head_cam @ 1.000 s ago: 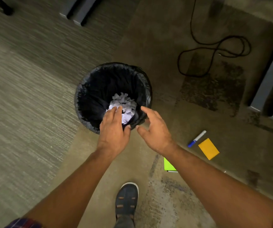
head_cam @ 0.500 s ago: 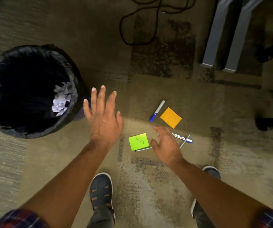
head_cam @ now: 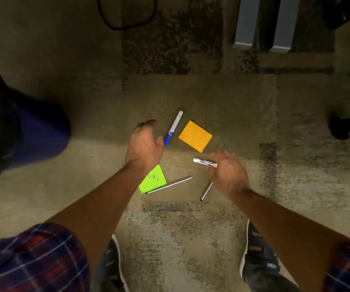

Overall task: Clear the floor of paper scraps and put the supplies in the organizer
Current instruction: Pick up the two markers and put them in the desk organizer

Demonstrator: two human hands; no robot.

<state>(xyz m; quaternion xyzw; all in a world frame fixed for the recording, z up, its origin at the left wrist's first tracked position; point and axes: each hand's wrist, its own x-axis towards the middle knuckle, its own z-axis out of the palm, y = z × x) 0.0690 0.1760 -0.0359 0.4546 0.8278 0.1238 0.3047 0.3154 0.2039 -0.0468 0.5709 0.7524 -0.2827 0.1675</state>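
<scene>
Supplies step now: right hand (head_cam: 228,173) pinching the red marker (head_cam: 203,162) off the floor (head_cam: 85,186), left hand (head_cam: 143,144) loosely curled, empty, beside the blue marker (head_cam: 173,128); next grab that, no organizer in view

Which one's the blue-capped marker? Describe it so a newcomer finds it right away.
Start at the orange sticky-note pad lying flat on the carpet, in the middle of the view. Just left of it, by the left hand's thumb, lies the blue-capped marker, pointing up and away. It alone has a white barrel ending in a blue cap; the other marker shows red print and the two thin pens are grey.
</scene>
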